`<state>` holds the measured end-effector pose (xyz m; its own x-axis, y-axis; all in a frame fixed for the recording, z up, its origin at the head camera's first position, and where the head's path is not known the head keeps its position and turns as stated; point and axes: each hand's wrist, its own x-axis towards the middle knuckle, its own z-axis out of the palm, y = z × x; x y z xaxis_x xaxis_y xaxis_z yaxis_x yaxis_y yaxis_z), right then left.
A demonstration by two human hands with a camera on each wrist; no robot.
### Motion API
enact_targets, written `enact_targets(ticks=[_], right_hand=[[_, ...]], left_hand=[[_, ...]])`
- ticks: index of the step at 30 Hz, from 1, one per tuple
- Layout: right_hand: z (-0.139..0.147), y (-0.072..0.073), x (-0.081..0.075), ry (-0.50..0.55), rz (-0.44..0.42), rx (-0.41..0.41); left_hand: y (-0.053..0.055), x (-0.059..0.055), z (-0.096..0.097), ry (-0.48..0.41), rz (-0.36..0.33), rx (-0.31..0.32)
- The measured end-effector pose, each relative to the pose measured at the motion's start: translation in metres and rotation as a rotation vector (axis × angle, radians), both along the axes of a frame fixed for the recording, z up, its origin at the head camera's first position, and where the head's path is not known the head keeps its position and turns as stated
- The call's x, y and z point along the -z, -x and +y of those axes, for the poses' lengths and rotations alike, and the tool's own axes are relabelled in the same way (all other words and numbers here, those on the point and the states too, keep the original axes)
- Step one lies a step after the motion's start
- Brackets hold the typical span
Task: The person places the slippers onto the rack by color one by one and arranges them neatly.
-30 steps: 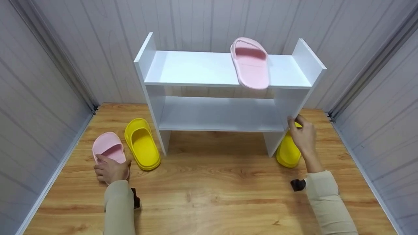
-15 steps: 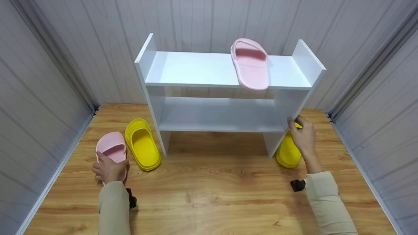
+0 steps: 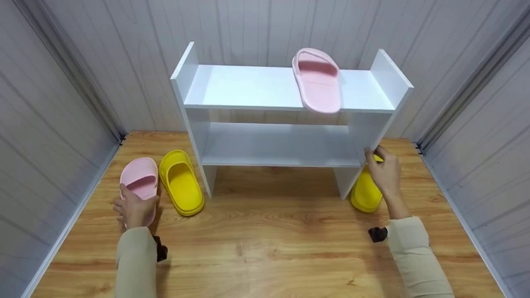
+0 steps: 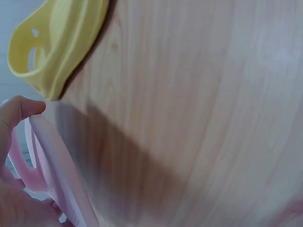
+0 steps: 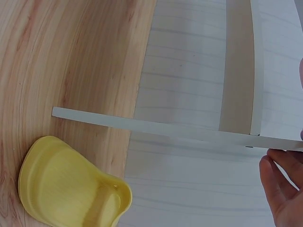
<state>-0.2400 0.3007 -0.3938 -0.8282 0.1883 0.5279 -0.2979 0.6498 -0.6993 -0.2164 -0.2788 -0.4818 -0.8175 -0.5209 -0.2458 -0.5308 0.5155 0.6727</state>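
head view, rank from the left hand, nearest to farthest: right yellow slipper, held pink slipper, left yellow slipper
1. Held pink slipper: in the left hand
2. Left yellow slipper: left of the white rack
3. Right yellow slipper: at the rack's right side

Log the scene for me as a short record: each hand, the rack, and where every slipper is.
Left hand: grips a pink slipper
Right hand: pinches the right side panel of the rack
White rack: upright, two shelves
Top shelf: second pink slipper, heel past the front edge
Left of rack: yellow slipper on the wood floor, between rack and gripped slipper
Right of rack: another yellow slipper on the floor, partly hidden by the hand in the head view
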Motion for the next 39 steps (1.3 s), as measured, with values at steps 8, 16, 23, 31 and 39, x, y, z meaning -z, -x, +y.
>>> enact_targets(ticks=[8, 16, 23, 31, 39], right_hand=[[0.0, 0.0, 0.0, -0.004, -0.024, 0.003], [0.001, 0.0, 0.0, 0.008, -0.032, 0.004], [0.002, -0.001, 0.0, 0.0, -0.02, 0.002], [0.001, 0.0, 0.0, -0.008, -0.015, 0.006], [0.001, 0.0, 0.0, 0.001, -0.028, 0.012]], left_hand=[[0.007, -0.01, 0.004, 0.028, 0.073, 0.062], [0.016, -0.017, 0.007, 0.015, 0.033, 0.134], [0.016, -0.024, 0.007, 0.048, 0.052, 0.2], [0.016, -0.031, 0.012, 0.087, 0.079, 0.291], [0.01, -0.03, 0.011, 0.068, 0.095, 0.353]])
